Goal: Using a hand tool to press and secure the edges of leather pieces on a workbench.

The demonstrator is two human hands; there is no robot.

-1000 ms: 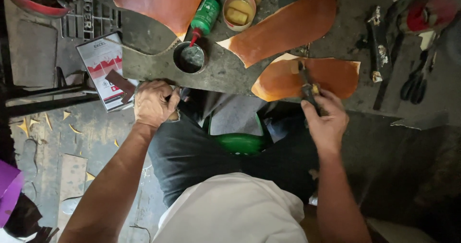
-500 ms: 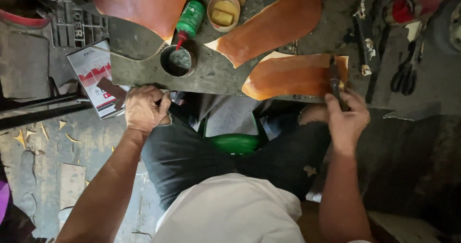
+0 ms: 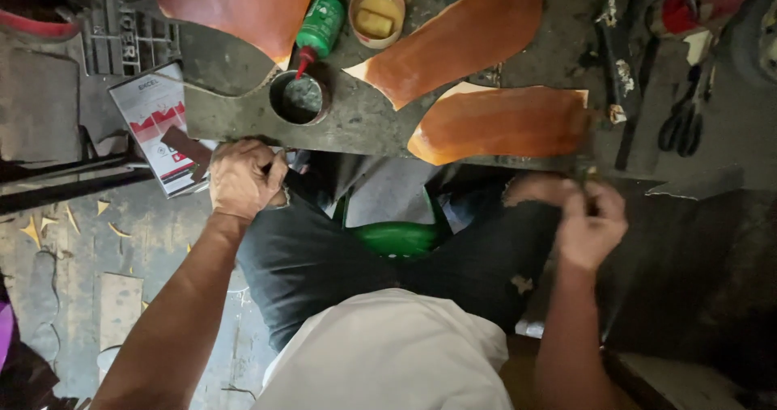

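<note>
A grey tabletop [image 3: 364,123] is carrying three brown leather pieces. The nearest leather piece [image 3: 502,123] is lying with its long axis running left to right, its pointed end facing left, its squared end toward the right hand [image 3: 587,224]. That hand is hovering just below the tabletop edge with fingers curled together, perhaps pinching something small; blur is hiding what. The left hand [image 3: 241,179] is closing in a fist at the tabletop's near edge, beside a printed booklet [image 3: 158,123]. A green glue bottle [image 3: 318,25] is tilting toward a round tin [image 3: 298,98].
</note>
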